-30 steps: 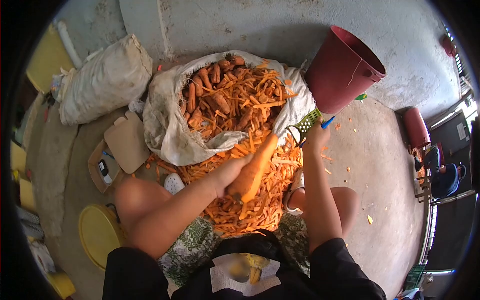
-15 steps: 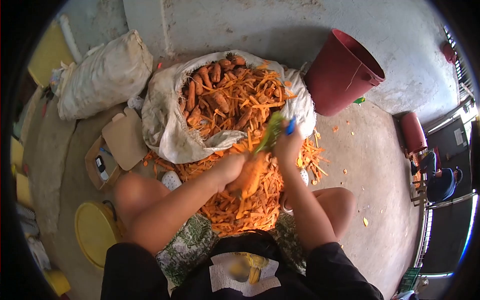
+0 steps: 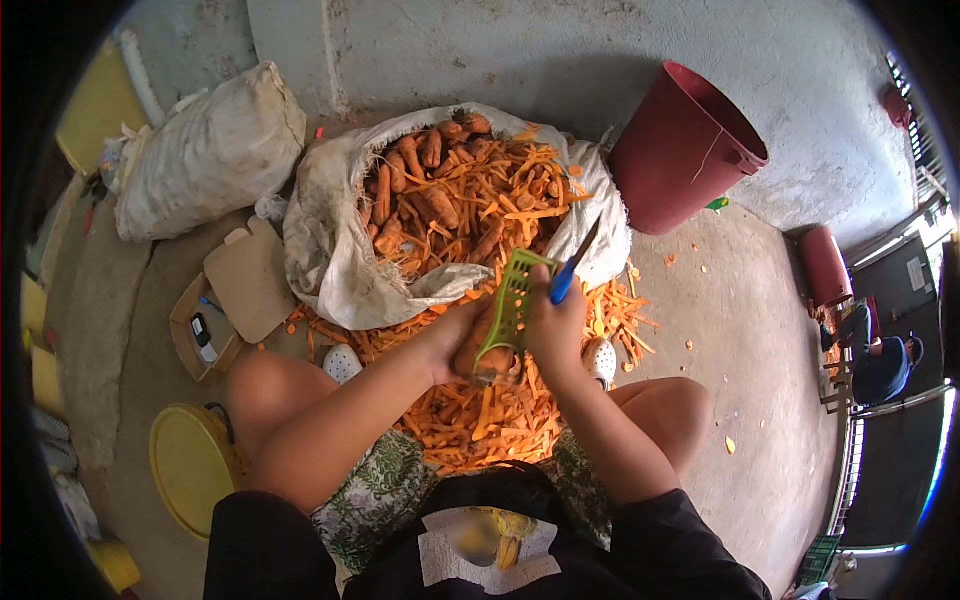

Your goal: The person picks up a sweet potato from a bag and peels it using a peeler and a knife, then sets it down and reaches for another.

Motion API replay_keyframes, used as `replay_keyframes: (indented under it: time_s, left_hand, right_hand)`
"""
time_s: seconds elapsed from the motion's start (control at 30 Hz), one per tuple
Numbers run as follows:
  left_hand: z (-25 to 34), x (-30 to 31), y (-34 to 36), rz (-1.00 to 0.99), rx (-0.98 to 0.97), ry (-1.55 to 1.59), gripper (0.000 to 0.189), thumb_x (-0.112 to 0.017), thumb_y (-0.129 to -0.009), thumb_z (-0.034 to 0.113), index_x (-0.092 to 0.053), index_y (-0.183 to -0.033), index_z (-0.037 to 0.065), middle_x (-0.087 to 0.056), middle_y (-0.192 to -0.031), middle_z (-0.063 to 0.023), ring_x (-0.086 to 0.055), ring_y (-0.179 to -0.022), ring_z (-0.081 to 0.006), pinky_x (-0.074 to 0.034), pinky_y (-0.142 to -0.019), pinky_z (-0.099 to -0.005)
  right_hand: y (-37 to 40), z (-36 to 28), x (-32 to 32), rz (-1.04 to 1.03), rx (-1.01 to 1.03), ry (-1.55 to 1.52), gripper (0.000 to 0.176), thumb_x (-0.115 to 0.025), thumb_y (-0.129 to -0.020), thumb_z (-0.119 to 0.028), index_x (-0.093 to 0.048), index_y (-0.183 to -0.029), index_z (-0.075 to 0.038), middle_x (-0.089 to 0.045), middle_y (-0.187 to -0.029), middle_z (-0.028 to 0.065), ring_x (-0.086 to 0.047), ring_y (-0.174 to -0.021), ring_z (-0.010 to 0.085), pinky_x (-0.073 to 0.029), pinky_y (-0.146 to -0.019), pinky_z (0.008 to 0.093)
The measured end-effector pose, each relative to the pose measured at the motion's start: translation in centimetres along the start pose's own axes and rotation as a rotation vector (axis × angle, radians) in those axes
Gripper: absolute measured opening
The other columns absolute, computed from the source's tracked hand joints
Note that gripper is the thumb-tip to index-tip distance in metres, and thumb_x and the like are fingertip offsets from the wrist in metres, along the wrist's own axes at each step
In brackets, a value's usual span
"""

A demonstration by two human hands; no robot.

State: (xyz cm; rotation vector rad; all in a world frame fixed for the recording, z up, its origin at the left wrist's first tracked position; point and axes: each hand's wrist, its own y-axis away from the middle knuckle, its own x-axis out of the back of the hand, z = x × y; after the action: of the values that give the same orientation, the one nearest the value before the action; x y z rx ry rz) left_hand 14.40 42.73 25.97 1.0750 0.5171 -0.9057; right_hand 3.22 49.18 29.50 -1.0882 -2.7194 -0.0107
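Wrapped round an orange carrot [image 3: 470, 352], my left hand [image 3: 452, 338] is closed in front of my body. My right hand [image 3: 556, 328] grips a green peeler [image 3: 513, 305] with a slotted handle, its blade end at the carrot's near end. A knife with a blue handle [image 3: 563, 283] is held in the same hand, its blade pointing up and right. Orange peelings [image 3: 490, 425] are heaped beneath both hands. Just beyond, an open white sack [image 3: 322, 255] holds whole carrots [image 3: 432, 207] and more peelings. My fingers hide part of the carrot.
Against the wall stand a full white sack [image 3: 210, 150] and a tilted red bucket [image 3: 675, 150]. To the left are an open cardboard box [image 3: 250, 285] with small items and a yellow-lidded bucket [image 3: 190, 470]. Another person [image 3: 880, 368] sits far right.
The peeler has come down and toward me along the carrot. My right hand has dropped slightly, and the knife blade now shows clearly. The carrot sits more upright in my left hand.
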Motion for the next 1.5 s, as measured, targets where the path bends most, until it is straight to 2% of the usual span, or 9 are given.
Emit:
replay_keyframes:
  time_s: [0.17, 0.37, 0.43, 0.7, 0.87, 1.03, 1.1, 1.37, 1.5]
  left_hand:
    - [-0.5, -1.5, 1.2, -0.060, -0.092, -0.175, 0.036, -0.028, -0.092, 0.034, -0.049, -0.102, 0.007, -0.058, -0.087, -0.0044, -0.058, -0.071, -0.0114, -0.049, -0.063, -0.0278]
    - [-1.1, -2.4, 2.4, -0.114, 0.153, -0.433, 0.042, -0.032, -0.091, 0.037, -0.046, -0.109, 0.001, -0.058, -0.092, -0.0083, -0.059, -0.076, -0.0124, -0.049, -0.066, -0.0268]
    - [-1.2, -1.6, 1.8, -0.126, 0.119, -0.366, 0.043, -0.033, -0.091, 0.037, -0.046, -0.109, 0.001, -0.058, -0.095, -0.0099, -0.059, -0.080, -0.0143, -0.049, -0.068, -0.0275]
    - [-0.4, -1.9, 1.1, -0.043, 0.018, -0.159, 0.035, -0.030, -0.091, 0.029, -0.046, -0.107, 0.001, -0.057, -0.095, -0.0113, -0.060, -0.081, -0.0188, -0.050, -0.073, -0.0330]
    - [-0.6, -1.5, 0.4, -0.007, 0.009, -0.135, 0.035, -0.032, -0.091, 0.033, -0.049, -0.102, 0.004, -0.059, -0.089, -0.0071, -0.059, -0.072, -0.0140, -0.050, -0.064, -0.0278]
    - [-0.3, -2.6, 2.6, -0.088, 0.084, -0.455, 0.041, -0.031, -0.092, 0.033, -0.046, -0.104, -0.003, -0.059, -0.084, -0.0145, -0.062, -0.071, -0.0223, -0.052, -0.063, -0.0330]
    - [0.0, -2.9, 3.1, -0.078, 0.048, -0.455, 0.042, -0.034, -0.091, 0.034, -0.044, -0.106, -0.004, -0.058, -0.084, -0.0145, -0.061, -0.070, -0.0244, -0.052, -0.063, -0.0341]
    - [0.8, -1.9, 1.7, -0.033, 0.057, -0.210, 0.039, -0.038, -0.089, 0.036, -0.044, -0.106, 0.001, -0.057, -0.085, -0.0121, -0.061, -0.071, -0.0236, -0.053, -0.065, -0.0341]
    - [0.1, -1.9, 0.8, -0.085, -0.057, -0.140, 0.038, -0.036, -0.090, 0.037, -0.048, -0.105, 0.005, -0.058, -0.090, -0.0061, -0.059, -0.076, -0.0139, -0.051, -0.063, -0.0306]
  right_hand:
    - [-1.4, 1.7, 0.4, 0.131, 0.001, 0.059, 0.028, -0.044, -0.089, -0.025, -0.050, -0.080, 0.000, -0.050, -0.058, 0.0088, -0.044, -0.050, 0.0137, -0.035, -0.046, 0.0308]
    - [-11.9, 8.1, 9.3, 0.719, -0.029, 0.210, 0.030, -0.046, -0.087, -0.023, -0.051, -0.071, 0.003, -0.049, -0.055, 0.0068, -0.041, -0.045, 0.0150, -0.035, -0.044, 0.0308]
    - [-9.6, 4.4, 7.6, 0.569, 0.001, -0.229, 0.028, -0.046, -0.087, -0.023, -0.051, -0.072, 0.001, -0.047, -0.055, 0.0018, -0.038, -0.045, 0.0090, -0.032, -0.043, 0.0264]
    - [0.8, 0.3, 0.7, -0.008, 0.087, 0.037, 0.029, -0.047, -0.088, -0.025, -0.043, -0.072, -0.002, -0.041, -0.053, 0.0034, -0.038, -0.048, 0.0104, -0.031, -0.044, 0.0281]
    - [0.2, 0.7, 0.7, 0.052, 0.152, 0.181, 0.028, -0.047, -0.087, -0.024, -0.044, -0.071, -0.001, -0.042, -0.052, 0.0075, -0.040, -0.047, 0.0135, -0.033, -0.044, 0.0308]
    - [-8.9, 5.5, 7.1, 0.586, 0.087, 0.511, 0.026, -0.046, -0.086, -0.024, -0.052, -0.079, 0.001, -0.055, -0.063, 0.0150, -0.051, -0.056, 0.0266, -0.039, -0.052, 0.0364]
    - [-11.0, 6.4, 9.3, 0.707, 0.026, 0.453, 0.025, -0.048, -0.086, -0.024, -0.055, -0.077, -0.001, -0.052, -0.058, 0.0081, -0.046, -0.050, 0.0176, -0.037, -0.050, 0.0332]
    - [-2.2, -1.3, 2.8, 0.095, -0.104, -0.204, 0.026, -0.048, -0.087, -0.026, -0.050, -0.073, -0.004, -0.043, -0.054, -0.0021, -0.040, -0.047, 0.0071, -0.032, -0.043, 0.0230]
    - [0.6, -1.0, 0.4, 0.023, 0.173, 0.166, 0.023, -0.048, -0.087, -0.023, -0.050, -0.079, -0.001, -0.045, -0.055, 0.0060, -0.044, -0.049, 0.0135, -0.036, -0.046, 0.0292]
